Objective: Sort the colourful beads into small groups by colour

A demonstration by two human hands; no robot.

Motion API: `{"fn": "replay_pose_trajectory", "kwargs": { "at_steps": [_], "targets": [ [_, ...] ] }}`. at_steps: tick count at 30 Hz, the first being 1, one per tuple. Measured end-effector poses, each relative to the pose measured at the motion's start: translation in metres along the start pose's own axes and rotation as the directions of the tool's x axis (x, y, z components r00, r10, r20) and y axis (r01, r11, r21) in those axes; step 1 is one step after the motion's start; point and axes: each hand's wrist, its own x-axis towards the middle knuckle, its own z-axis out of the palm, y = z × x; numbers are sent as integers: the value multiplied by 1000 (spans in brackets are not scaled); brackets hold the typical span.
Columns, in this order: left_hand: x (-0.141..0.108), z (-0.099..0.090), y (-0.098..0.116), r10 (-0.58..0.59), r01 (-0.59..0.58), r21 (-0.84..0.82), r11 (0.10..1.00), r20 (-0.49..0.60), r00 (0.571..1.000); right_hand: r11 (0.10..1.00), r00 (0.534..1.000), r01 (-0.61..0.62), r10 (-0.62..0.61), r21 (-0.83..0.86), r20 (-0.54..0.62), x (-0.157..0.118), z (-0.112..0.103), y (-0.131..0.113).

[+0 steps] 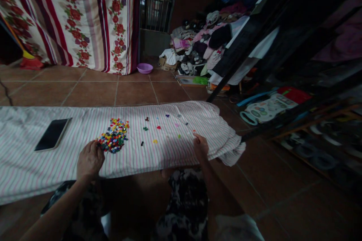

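A heap of small plastic pieces (114,137) in many colours lies on the striped cloth. My left hand (91,159) rests at its near left edge, fingers curled together at the outermost pieces; what they pinch, if anything, is too small to make out. Right of the heap, little groups sorted by colour are spread out, among them a green group (145,128), a red group (158,127), a yellow group (155,141) and a black group (142,143). At the far right, my right hand (200,145) is closed, thumb and forefinger tips at a small orange piece (194,131).
A phone (52,134) lies on the striped cloth (175,154) at the left. Beyond are a tiled floor, a purple basin (145,68), a flowered curtain (93,19) and a heap of clothes (206,37). A dark slanting post (240,56) stands at the right.
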Motion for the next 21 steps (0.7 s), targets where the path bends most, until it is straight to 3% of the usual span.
{"fn": "replay_pose_trajectory", "kwargs": {
  "at_steps": [9, 12, 16, 21],
  "targets": [
    [1, 0, 1, -17, 18, 19, 1000, -19, 1000, 980, 980, 194, -191, 50, -55, -11, 2, 3],
    [0, -1, 1, -13, 13, 24, 1000, -8, 1000, 946, 949, 312, -307, 84, -67, -15, 2, -3],
    [0, -1, 2, -31, 31, 45, 998, -8, 999, 844, 855, 505, -518, 182, 27, -26, 2, -30],
    [1, -1, 2, -33, 34, 78, 996, -15, 999, 738, 687, 600, -673, 308, 273, -58, 9, -83]
  ]
}}
